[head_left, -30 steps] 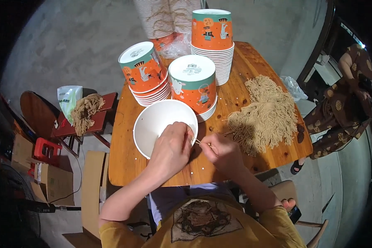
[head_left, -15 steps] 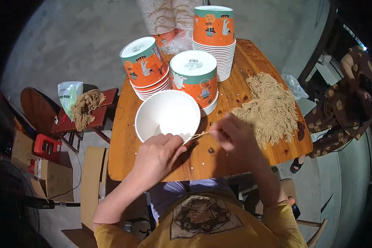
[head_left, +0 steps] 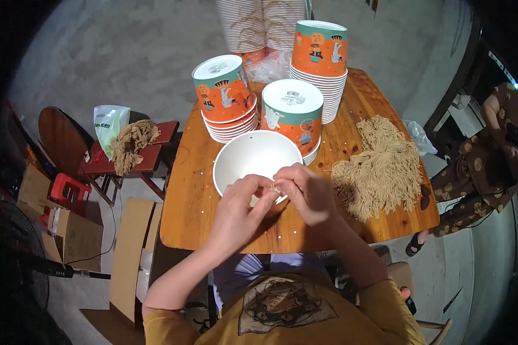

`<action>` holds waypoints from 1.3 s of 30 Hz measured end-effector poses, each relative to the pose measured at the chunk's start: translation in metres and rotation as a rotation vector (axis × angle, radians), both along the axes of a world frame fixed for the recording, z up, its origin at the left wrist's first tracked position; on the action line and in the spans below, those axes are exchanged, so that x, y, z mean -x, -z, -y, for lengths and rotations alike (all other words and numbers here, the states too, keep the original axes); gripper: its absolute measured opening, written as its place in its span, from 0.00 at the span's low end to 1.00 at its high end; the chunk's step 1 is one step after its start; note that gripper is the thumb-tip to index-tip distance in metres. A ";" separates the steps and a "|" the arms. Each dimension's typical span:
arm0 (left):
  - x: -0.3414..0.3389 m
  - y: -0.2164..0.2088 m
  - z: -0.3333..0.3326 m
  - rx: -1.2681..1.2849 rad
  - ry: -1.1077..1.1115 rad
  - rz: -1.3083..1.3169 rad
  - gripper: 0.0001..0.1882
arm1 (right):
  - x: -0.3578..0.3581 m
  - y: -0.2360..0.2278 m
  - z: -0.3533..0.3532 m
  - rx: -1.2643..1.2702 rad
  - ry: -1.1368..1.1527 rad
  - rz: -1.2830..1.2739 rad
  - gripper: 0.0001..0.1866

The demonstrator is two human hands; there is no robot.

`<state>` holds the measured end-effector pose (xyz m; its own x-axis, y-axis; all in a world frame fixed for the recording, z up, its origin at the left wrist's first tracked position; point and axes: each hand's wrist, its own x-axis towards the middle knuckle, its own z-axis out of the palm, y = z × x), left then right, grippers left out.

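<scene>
A white-lined paper bucket [head_left: 236, 161] lies tipped in front of me with its mouth toward me; a small dark hole shows in its far wall. My left hand [head_left: 239, 207] is closed at the near rim, thumb and fingers pinching a tan cord [head_left: 275, 188]. My right hand [head_left: 308, 198] meets it there, fingers closed on the same cord. Only a short bit of the cord shows between the fingertips; the rest is hidden. To the right of my right hand lies a pile of tan cords [head_left: 383, 172].
Upside-down stacks of orange and green buckets stand behind: a left stack [head_left: 224, 95], a middle stack [head_left: 293, 118] and a tall stack [head_left: 319, 57]. More cords [head_left: 133, 144] hang over a red bench [head_left: 166, 133]. A person [head_left: 480, 167] stands at the right. Cardboard boxes [head_left: 83, 241] sit on the floor.
My right hand has come left to my left hand, and the stretch of cord between them has shortened. The whole view has shifted slightly.
</scene>
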<state>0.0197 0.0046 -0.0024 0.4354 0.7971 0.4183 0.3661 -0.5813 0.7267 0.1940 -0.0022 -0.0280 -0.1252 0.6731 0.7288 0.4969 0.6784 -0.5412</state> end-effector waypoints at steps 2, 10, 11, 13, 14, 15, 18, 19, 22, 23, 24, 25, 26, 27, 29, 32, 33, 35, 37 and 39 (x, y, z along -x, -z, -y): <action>-0.007 0.004 0.002 0.006 -0.037 0.008 0.08 | 0.002 0.000 0.001 -0.009 0.009 0.013 0.13; 0.002 0.003 0.003 -0.149 -0.031 -0.164 0.06 | -0.003 -0.005 0.009 -0.129 0.151 -0.143 0.06; 0.004 0.003 0.003 -0.153 -0.027 -0.174 0.07 | -0.002 -0.005 0.010 -0.126 0.149 -0.146 0.06; 0.004 0.003 0.005 -0.155 -0.024 -0.187 0.07 | 0.000 -0.005 0.011 -0.105 0.078 -0.181 0.06; 0.004 0.003 0.006 -0.149 -0.023 -0.160 0.07 | 0.000 -0.008 0.011 -0.104 0.076 -0.183 0.06; 0.003 0.003 0.006 -0.143 -0.022 -0.133 0.08 | 0.000 -0.011 0.011 -0.112 0.054 -0.150 0.07; 0.003 0.006 0.005 -0.234 0.009 -0.170 0.10 | -0.001 -0.015 0.007 -0.116 0.024 -0.105 0.06; 0.004 0.007 0.006 -0.234 0.007 -0.173 0.10 | -0.001 -0.016 0.004 -0.118 0.006 -0.093 0.06; 0.005 0.010 0.005 -0.254 0.049 -0.218 0.10 | 0.003 -0.026 0.003 0.097 0.070 -0.034 0.04; 0.006 0.012 0.005 -0.251 0.059 -0.236 0.11 | 0.006 -0.022 -0.001 0.082 0.080 -0.078 0.04; 0.007 0.013 0.005 -0.249 0.068 -0.255 0.13 | 0.007 -0.021 -0.003 0.080 0.080 -0.080 0.04; 0.006 0.014 0.006 -0.249 0.072 -0.255 0.13 | 0.007 -0.020 -0.005 0.092 0.108 -0.071 0.04; 0.004 0.014 0.006 -0.212 0.046 -0.203 0.14 | 0.006 -0.020 -0.006 0.105 0.136 -0.062 0.04; 0.002 0.015 0.007 -0.174 0.021 -0.150 0.15 | 0.005 -0.020 -0.008 0.105 0.141 -0.063 0.04; 0.001 0.023 0.008 -0.124 0.003 -0.078 0.16 | 0.006 -0.019 -0.012 0.029 0.217 0.075 0.04; 0.002 0.023 0.006 -0.168 0.011 -0.052 0.16 | 0.007 -0.019 -0.017 0.027 0.228 0.165 0.04; 0.004 0.022 0.004 -0.261 0.036 -0.099 0.16 | 0.007 -0.019 -0.019 0.028 0.228 0.166 0.04; 0.007 0.023 0.002 -0.312 0.077 -0.138 0.14 | 0.006 -0.018 -0.020 0.053 0.230 0.221 0.05; 0.007 0.024 0.000 -0.365 0.117 -0.176 0.12 | 0.006 -0.017 -0.021 0.049 0.233 0.237 0.05; 0.005 0.025 0.001 -0.419 0.116 -0.132 0.11 | 0.006 -0.017 -0.023 0.042 0.236 0.254 0.05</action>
<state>0.0144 0.0041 -0.0271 0.5831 0.5138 0.6293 0.3553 -0.8579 0.3712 0.1880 0.0207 -0.0111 -0.1362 0.7340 0.6654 0.7598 0.5084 -0.4053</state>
